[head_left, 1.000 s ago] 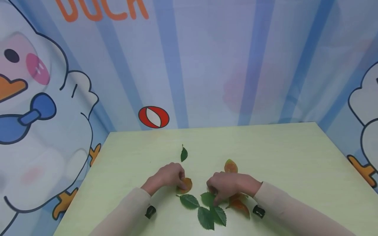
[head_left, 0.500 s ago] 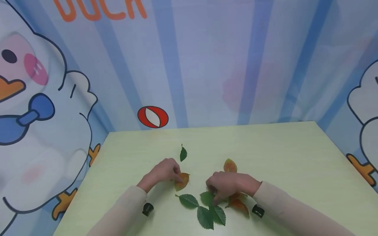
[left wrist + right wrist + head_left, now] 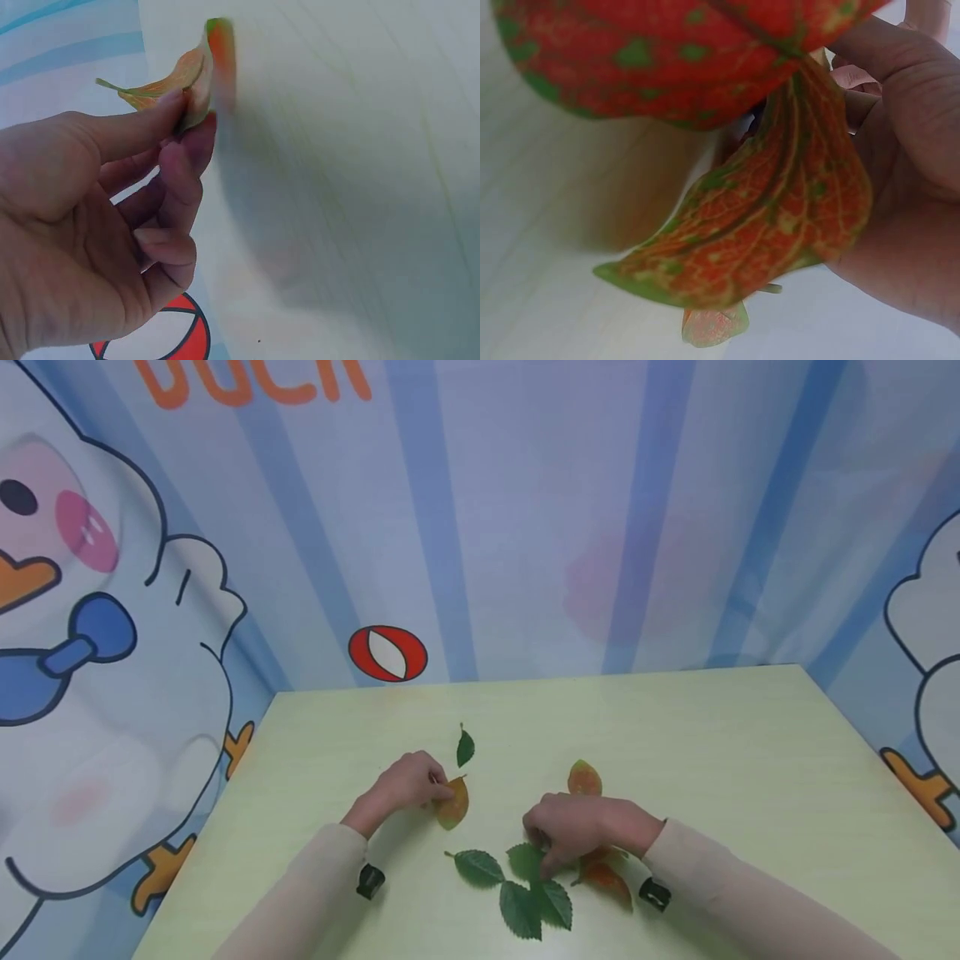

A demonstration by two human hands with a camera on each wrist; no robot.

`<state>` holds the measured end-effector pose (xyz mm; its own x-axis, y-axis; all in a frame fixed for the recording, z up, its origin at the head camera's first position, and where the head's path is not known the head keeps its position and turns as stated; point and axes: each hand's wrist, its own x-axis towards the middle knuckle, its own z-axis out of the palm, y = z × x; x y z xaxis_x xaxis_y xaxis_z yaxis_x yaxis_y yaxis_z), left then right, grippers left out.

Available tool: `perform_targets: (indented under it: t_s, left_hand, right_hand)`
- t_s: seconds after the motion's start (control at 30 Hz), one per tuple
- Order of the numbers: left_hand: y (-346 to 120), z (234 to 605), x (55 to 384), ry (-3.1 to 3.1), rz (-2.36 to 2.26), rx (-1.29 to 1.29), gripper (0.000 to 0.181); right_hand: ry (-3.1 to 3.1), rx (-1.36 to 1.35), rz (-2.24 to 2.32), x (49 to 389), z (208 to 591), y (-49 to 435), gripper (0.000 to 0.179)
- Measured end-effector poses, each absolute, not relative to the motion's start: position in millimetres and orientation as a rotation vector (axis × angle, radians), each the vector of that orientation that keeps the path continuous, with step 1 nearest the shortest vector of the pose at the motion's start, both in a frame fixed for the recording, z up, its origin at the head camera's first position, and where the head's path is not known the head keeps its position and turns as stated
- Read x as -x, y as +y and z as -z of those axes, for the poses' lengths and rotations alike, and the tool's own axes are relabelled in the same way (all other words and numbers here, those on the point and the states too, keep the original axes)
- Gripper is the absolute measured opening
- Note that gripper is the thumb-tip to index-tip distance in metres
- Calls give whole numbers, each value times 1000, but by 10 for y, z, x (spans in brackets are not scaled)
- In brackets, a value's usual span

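Note:
Between thumb and fingertips, my left hand (image 3: 408, 781) pinches an orange-yellow leaf (image 3: 452, 804). The left wrist view shows this leaf (image 3: 176, 79) folded up in the pinch, close above the pale surface; the other fingers curl loosely. My right hand (image 3: 576, 828) is low over the table with bent fingers, its thumb tip at a green leaf (image 3: 525, 860). Whether it grips that leaf cannot be seen. Red-orange leaves (image 3: 609, 885) lie under and beside its palm. In the right wrist view a red-green mottled leaf (image 3: 757, 217) hides the fingertips.
More green leaves lie in front of the right hand, such as a serrated leaf (image 3: 520, 910) and a leaf with a stem (image 3: 478, 868). A small green leaf (image 3: 466, 748) and an orange leaf (image 3: 584, 778) lie farther back. A printed curtain (image 3: 525, 527) borders the pale table (image 3: 712, 735).
My left hand has carried the orange-yellow leaf back and to the left, away from the green leaves, turning it on the way. The right hand stays in place.

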<state>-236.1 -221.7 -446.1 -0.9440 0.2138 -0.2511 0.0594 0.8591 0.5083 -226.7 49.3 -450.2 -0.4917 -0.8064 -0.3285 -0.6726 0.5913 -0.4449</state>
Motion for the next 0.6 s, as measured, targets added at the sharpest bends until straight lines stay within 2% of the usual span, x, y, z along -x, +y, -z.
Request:
perform_targets:
  t_s: [0.23,0.6]
  left_hand:
    - [-2224,4501,2404,2729,-779,-159,10]
    - [-2303,4625,2475,2768,-787,-125,17]
  right_hand:
    - [2312,1165,338,2275,4508,485,25]
    - [2310,1170,355,2273,4502,498,25]
